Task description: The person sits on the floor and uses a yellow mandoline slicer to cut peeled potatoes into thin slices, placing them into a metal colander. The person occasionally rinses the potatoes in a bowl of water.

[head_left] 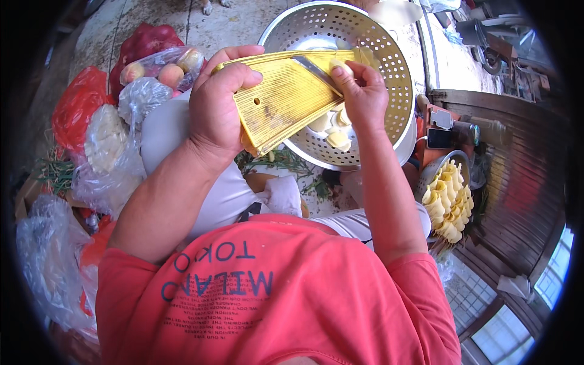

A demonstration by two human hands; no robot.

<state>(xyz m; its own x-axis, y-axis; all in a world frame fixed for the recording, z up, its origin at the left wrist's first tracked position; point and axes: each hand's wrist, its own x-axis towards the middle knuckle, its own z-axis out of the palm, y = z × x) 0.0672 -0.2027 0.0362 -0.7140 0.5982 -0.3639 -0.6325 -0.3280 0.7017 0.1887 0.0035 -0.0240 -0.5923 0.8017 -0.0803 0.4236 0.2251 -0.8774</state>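
Observation:
My left hand point(218, 106) is wrapped round the wide end of a yellow mandoline slicer point(277, 100), its thumb lying over the top face. The slicer is tilted over a large steel colander point(398, 79), its slanted metal blade point(317, 74) facing up. My right hand point(367, 100) pinches a small pale peeled vegetable piece point(342, 67) against the slicer's far end, beyond the blade. Its exact kind is unclear. Several thin pale slices point(338, 140) lie in the colander beneath the slicer, partly hidden by it.
At the right stands a metal bowl point(465, 159) heaped with pale yellow peeled vegetables point(449, 204), near a phone point(439, 139). Leftward are a red net sack point(143, 45), bagged peach-like fruit point(170, 74) and plastic bags point(48, 255). Green trimmings point(283, 159) litter the floor. An animal's paws point(208, 8) show at the top.

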